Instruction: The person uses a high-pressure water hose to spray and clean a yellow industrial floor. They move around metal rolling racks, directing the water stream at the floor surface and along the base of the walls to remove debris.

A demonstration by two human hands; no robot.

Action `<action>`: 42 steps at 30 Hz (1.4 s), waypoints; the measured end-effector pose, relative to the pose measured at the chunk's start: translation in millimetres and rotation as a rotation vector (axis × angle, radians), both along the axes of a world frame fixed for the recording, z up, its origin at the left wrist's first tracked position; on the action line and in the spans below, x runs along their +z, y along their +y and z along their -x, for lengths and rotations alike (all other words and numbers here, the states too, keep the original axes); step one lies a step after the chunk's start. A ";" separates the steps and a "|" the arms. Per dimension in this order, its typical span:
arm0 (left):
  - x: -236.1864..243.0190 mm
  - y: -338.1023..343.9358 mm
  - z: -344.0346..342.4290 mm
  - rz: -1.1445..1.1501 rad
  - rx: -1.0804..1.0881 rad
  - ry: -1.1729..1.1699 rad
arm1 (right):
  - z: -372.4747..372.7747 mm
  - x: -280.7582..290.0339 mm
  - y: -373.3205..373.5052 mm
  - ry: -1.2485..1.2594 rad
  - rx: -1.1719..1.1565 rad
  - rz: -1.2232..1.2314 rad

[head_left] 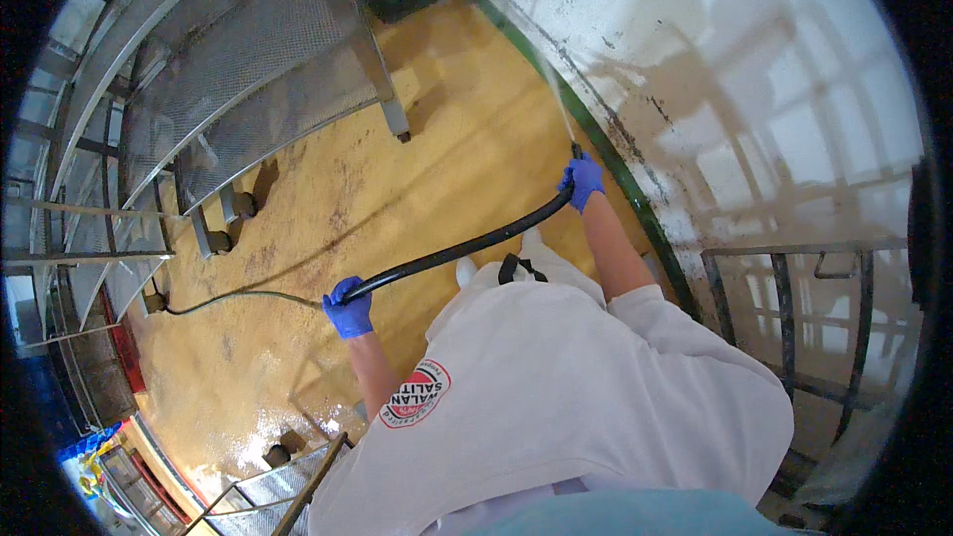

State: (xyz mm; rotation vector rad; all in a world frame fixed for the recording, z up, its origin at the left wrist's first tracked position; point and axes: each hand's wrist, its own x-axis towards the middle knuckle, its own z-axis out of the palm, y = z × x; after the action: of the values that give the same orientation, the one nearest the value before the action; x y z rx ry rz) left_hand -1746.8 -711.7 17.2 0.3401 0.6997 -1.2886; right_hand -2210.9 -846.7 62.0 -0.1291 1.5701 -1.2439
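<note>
A thick black hose (467, 250) stretches in a shallow curve between my two blue-gloved hands. My left hand (347, 310) is closed round its lower left part, where a thinner dark hose (238, 294) trails off across the floor to the left. Farther up and to the right, my right hand (584, 179) grips the hose near its dark nozzle end (577, 150). From that end a thin white jet of water (557, 94) shoots forward along the green strip (596, 129) at the foot of the wall.
Wheeled metal mesh racks (268, 69) stand on the left, their castors (243, 205) on the wet yellow floor (427, 159). At right rises a stained white wall (685, 69), with a metal frame (784, 318) near me. Another metal frame (288, 486) is at the lower left.
</note>
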 end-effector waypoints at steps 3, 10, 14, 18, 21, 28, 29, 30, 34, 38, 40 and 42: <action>11.0 -7.5 27.8 -0.105 -0.002 -0.147 | 33.8 -52.1 -2.2 0.000 0.024 -0.064; 9.5 -17.6 92.1 -0.214 -0.067 -0.310 | 95.7 -112.3 -28.2 -0.055 0.075 -0.206; 14.5 -44.5 131.9 -0.369 -0.106 -0.402 | 142.8 -186.2 -35.6 -0.078 0.207 -0.374; -6.8 -54.6 130.0 -0.350 -0.157 -0.478 | 146.0 -181.7 -59.4 -0.248 0.344 -0.408; -7.0 -72.6 139.5 -0.194 -0.078 -0.263 | 156.2 -170.7 -80.1 -0.067 0.324 -0.308; -20.8 -124.3 186.4 -0.599 -0.316 -0.868 | 176.4 -132.3 -95.4 0.065 -0.167 -0.255; -31.2 -121.6 179.7 -0.367 -0.304 -0.703 | 184.4 -133.2 -91.1 0.049 -0.208 -0.268; -40.4 -117.1 170.9 -0.138 -0.287 -0.535 | 190.5 -134.3 -85.9 0.033 -0.248 -0.280; -45.9 -119.3 186.6 -0.300 -0.251 -0.549 | 205.2 -144.4 -61.4 0.080 -0.262 -0.371; -38.7 -105.8 190.8 -0.526 -0.354 -0.672 | 213.0 -160.0 -19.1 0.087 -0.150 -0.455; -38.6 -92.8 180.0 -0.503 -0.381 -0.642 | 207.6 -161.3 -1.2 0.099 -0.093 -0.506; -64.1 -67.6 149.8 -0.359 -0.338 -0.425 | 202.4 -164.4 18.6 0.070 -0.072 -0.525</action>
State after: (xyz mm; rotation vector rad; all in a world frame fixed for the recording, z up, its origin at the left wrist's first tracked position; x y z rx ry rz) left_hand -1896.6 -779.4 -46.8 1.0286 0.5169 -1.3429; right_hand -2413.3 -828.2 -102.5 0.2246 1.9241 -0.8502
